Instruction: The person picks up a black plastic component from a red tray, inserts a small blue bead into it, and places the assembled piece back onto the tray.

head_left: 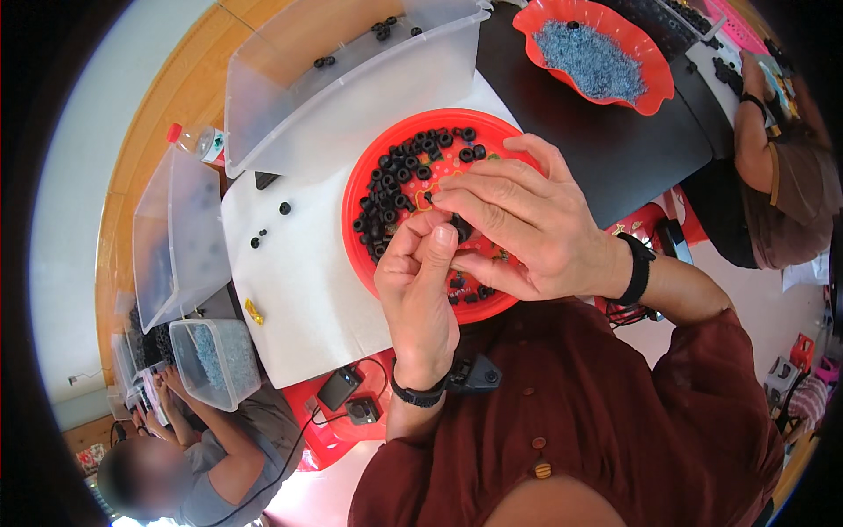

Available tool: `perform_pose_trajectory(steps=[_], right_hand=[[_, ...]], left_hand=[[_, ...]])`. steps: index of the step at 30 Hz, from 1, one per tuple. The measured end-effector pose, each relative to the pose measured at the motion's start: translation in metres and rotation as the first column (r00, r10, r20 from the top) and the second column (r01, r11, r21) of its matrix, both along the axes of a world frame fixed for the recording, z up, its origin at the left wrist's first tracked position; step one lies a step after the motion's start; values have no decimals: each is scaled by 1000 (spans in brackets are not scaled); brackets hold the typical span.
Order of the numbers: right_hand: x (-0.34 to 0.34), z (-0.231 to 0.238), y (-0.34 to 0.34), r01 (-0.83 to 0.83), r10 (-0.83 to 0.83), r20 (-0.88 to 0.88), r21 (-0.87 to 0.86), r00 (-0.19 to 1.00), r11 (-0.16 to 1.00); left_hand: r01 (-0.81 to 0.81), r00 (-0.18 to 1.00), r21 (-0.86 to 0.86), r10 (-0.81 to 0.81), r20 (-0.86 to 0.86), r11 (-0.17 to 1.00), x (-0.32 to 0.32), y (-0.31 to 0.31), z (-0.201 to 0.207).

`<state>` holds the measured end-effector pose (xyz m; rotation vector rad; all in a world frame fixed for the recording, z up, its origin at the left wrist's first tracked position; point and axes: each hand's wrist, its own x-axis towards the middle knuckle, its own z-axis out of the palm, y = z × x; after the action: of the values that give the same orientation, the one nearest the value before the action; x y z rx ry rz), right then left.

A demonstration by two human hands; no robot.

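Note:
My left hand (415, 285) and my right hand (536, 224) meet over a round red tray (353, 180). Between their fingertips shows a small black round part (461, 228), mostly hidden by the fingers. The left thumb presses toward its bent forefinger against the part. From the other side, the right fingers curve over it with the thumb below. Many black ring-shaped parts (386, 189) lie in the tray, mainly along its left and far side. A few smaller black pieces (470, 294) are near the tray's front rim.
A clear plastic bin (351, 97) stands behind the tray. Two more clear bins (176, 237) (230, 360) stand left. A red scalloped bowl (654, 83) holds bluish small pieces. Loose black parts (284, 208) and a yellow wrapper (254, 311) lie on white sheeting. Other people work on both sides.

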<state>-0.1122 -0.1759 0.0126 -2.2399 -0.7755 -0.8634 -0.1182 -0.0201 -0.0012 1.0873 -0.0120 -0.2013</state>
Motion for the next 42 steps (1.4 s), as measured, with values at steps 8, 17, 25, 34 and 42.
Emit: perform_pose_trajectory(steps=[8,17,25,34,42], right_hand=[[6,-9,-4,47,-38,142,-58,989,997],[2,-5,-8,-14,15,125,-9,992,1000],[5,-3,-15,-62,62,129,0,990,998],[3,-1,-16,-19,15,81,42,997,999],[2,3,-17,-41,39,95,26,995,999]], left_hand=[[23,1000,12,-23,2,1000,-1,-2,0],[34,996,89,-41,74,995,-7,-4,-3],[-9,989,212,-22,146,977,-6,-8,3],[-92,982,142,66,177,986,-12,-14,11],[-66,984,86,50,171,994,-8,-13,11]])
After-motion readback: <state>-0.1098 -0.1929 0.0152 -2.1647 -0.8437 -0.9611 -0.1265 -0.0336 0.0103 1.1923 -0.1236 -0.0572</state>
